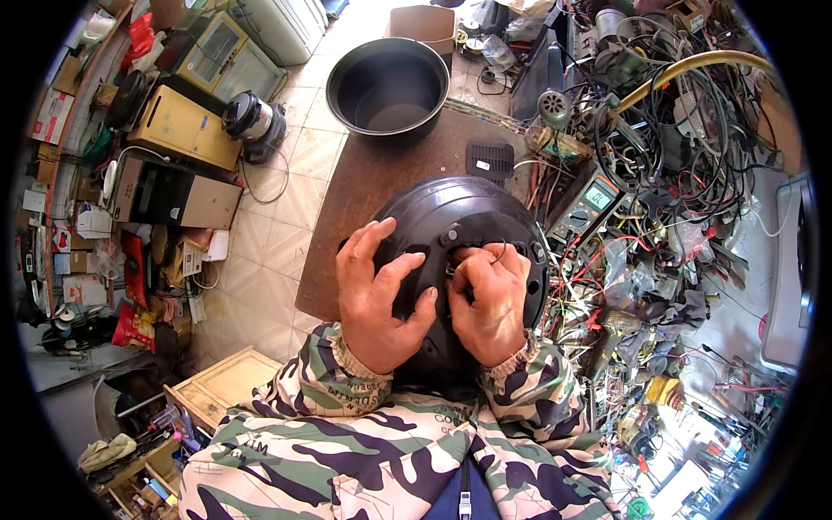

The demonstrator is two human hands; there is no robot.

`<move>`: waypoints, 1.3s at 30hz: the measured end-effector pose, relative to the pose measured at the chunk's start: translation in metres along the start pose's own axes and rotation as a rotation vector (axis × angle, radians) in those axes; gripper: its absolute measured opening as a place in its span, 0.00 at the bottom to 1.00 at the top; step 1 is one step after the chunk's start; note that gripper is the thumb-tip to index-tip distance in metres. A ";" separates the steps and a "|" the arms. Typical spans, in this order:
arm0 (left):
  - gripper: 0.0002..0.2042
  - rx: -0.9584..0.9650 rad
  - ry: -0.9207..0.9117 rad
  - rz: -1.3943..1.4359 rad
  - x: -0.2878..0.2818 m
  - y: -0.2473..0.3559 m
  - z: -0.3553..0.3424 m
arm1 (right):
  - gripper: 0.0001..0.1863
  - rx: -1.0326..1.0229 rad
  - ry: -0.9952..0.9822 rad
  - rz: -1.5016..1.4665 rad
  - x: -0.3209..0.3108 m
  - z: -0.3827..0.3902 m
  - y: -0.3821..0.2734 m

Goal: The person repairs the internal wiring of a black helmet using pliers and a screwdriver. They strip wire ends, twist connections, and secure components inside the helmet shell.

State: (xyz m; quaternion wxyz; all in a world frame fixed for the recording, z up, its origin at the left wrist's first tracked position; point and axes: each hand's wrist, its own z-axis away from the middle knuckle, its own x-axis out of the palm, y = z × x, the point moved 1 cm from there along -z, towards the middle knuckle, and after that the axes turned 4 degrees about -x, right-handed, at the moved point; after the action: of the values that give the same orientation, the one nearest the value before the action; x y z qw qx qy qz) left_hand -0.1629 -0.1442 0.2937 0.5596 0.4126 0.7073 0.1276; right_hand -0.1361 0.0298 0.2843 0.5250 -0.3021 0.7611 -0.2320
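A round, glossy black appliance housing (pixel 433 198) sits in front of me on a brown tabletop (pixel 338 208), its domed side up, with small feet and openings in it. My left hand (pixel 373 295) rests on the left part of the dome, fingers spread and holding nothing. Over an opening near the middle, my right hand (pixel 492 303) is closed, its fingers curled and pinched at the edge. A thin dark wire shows by these fingers. What they grip is hidden beneath them.
Behind the housing stands a big black pot (pixel 347 91), beside a small black slotted plate (pixel 490 160). A multimeter (pixel 594 201) lies to the right, among heaps of cables and tools. On the left are a microwave oven (pixel 165 192) and a black-and-silver appliance (pixel 253 121) on the tiled floor.
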 end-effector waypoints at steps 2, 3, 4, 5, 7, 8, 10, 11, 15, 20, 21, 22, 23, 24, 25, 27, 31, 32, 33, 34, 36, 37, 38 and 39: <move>0.23 0.006 -0.003 -0.013 -0.001 0.003 0.000 | 0.13 -0.010 0.025 0.000 0.002 0.003 0.001; 0.23 0.010 -0.003 -0.021 -0.002 0.004 0.000 | 0.13 -0.012 0.037 0.000 0.004 0.005 0.001; 0.23 0.011 -0.001 -0.021 -0.002 0.004 0.001 | 0.13 -0.015 0.049 0.001 0.005 0.007 0.000; 0.23 0.009 -0.004 -0.021 -0.002 0.004 0.000 | 0.12 -0.002 0.043 -0.006 0.005 0.006 -0.003; 0.23 0.005 -0.007 -0.028 -0.001 0.002 0.000 | 0.12 0.010 0.043 -0.017 0.007 0.005 -0.004; 0.23 0.007 -0.015 -0.031 0.000 0.001 0.001 | 0.12 0.012 0.042 -0.025 0.008 0.005 -0.004; 0.22 0.010 -0.033 -0.038 0.000 0.000 0.002 | 0.12 0.013 0.038 -0.019 0.008 0.004 -0.003; 0.22 0.007 -0.031 -0.044 0.000 0.000 0.003 | 0.12 0.010 0.039 -0.025 0.008 0.003 -0.004; 0.23 -0.012 -0.030 -0.049 -0.002 0.002 0.003 | 0.10 -0.039 0.094 -0.027 0.010 0.005 -0.004; 0.25 -0.024 -0.035 -0.024 -0.003 0.004 0.000 | 0.12 0.029 0.046 -0.046 0.007 0.002 -0.005; 0.25 -0.028 -0.040 -0.021 -0.003 0.005 0.000 | 0.13 0.028 0.046 -0.053 0.006 0.003 -0.004; 0.25 -0.032 -0.046 -0.018 -0.003 0.005 0.000 | 0.13 0.028 0.046 -0.060 0.006 0.004 -0.004; 0.26 -0.029 -0.043 -0.017 -0.003 0.005 0.000 | 0.13 0.033 0.064 -0.070 0.006 0.005 -0.004; 0.26 -0.026 -0.041 -0.016 -0.004 0.005 0.001 | 0.13 0.039 0.083 -0.081 0.006 0.006 -0.003; 0.27 -0.023 -0.039 -0.015 -0.004 0.006 0.001 | 0.13 0.046 0.102 -0.091 0.004 0.008 -0.003; 0.28 -0.045 -0.036 -0.002 -0.004 0.005 0.002 | 0.14 0.093 0.093 -0.129 -0.001 0.011 -0.001; 0.29 -0.041 -0.057 0.029 -0.003 0.004 0.000 | 0.16 0.160 0.091 -0.253 -0.012 0.017 0.008; 0.29 -0.040 -0.062 0.039 -0.004 0.005 0.000 | 0.17 0.164 0.094 -0.291 -0.012 0.020 0.010; 0.29 -0.013 -0.083 0.022 -0.005 0.005 -0.002 | 0.17 0.172 0.096 -0.314 -0.013 0.021 0.011; 0.28 0.013 -0.103 0.005 -0.007 0.005 -0.005 | 0.17 0.160 0.098 -0.309 -0.013 0.022 0.012; 0.28 0.068 -0.150 -0.031 -0.012 0.008 -0.014 | 0.18 0.140 0.105 -0.308 -0.014 0.022 0.012; 0.28 0.094 -0.174 -0.045 -0.015 0.011 -0.018 | 0.18 0.133 0.113 -0.313 -0.014 0.023 0.012; 0.28 0.123 -0.191 -0.058 -0.017 0.013 -0.022 | 0.18 0.119 0.123 -0.316 -0.013 0.023 0.013; 0.28 0.147 -0.207 -0.073 -0.019 0.015 -0.026 | 0.18 0.105 0.131 -0.319 -0.012 0.023 0.014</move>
State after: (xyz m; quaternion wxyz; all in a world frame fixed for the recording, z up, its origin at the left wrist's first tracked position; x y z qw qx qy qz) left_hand -0.1789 -0.1410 0.3250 0.6024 0.4375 0.6675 0.0119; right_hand -0.1141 0.0478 0.2750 0.4457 -0.3755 0.7230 -0.3710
